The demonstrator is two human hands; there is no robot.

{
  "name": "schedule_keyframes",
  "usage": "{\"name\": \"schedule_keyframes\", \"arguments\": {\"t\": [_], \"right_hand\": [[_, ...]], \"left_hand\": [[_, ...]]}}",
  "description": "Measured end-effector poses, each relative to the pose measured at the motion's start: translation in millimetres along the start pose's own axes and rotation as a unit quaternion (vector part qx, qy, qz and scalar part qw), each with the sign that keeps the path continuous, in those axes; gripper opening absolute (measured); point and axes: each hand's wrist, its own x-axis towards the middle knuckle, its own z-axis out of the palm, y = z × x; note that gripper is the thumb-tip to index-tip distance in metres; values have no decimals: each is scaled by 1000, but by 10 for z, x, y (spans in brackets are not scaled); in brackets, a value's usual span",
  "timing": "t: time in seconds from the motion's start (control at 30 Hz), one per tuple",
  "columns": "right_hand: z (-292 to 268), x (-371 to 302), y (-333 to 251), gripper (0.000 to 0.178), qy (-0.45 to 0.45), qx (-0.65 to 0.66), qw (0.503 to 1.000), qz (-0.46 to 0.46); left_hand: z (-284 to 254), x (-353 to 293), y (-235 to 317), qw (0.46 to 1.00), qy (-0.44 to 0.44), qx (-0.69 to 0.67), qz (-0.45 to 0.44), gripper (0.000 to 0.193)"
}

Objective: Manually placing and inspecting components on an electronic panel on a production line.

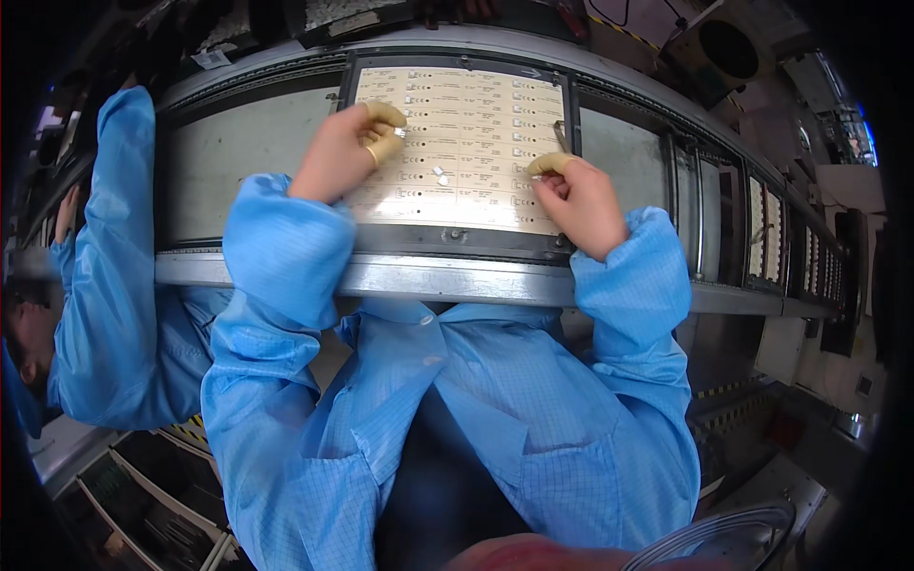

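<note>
A cream-coloured panel [476,143] printed with rows of small dark marks lies flat in a black frame [457,236] in front of me. Over its left side, my left hand [345,150] has its thumb and forefinger, both in yellowish finger cots, closed at a small white piece [400,132]. At the panel's right side, my right hand [579,202] pinches another tiny white piece [537,178] between thumb and a cot-covered forefinger. Loose small white pieces [440,177] lie on the panel between my hands. Two columns of similar white pieces run down the panel.
The frame sits on a conveyor with a metal front rail [457,278]. A metal clip [561,135] stands at the frame's right edge. A co-worker's blue sleeve [114,247] reaches across the line at left. White parts fill trays [347,17] behind; more framed panels [762,228] stand far right.
</note>
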Motion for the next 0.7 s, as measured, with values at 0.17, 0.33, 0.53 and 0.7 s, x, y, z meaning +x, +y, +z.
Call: {"name": "schedule_keyframes", "arguments": {"t": [0.17,0.33,0.53,0.7], "right_hand": [[150,110,40,15,24,-94,995,-34],[220,115,93,13,25,-134,988,-70],[256,113,87,13,43,-153,984,-84],[245,97,55,13,66,-144,984,-88]], "left_hand": [[-127,134,-115,975,-19,-215,-53,23],[-114,95,-146,964,-5,-254,-82,21],[52,-5,-26,999,18,-28,26,20],[71,-22,28,964,32,221,143,20]]}}
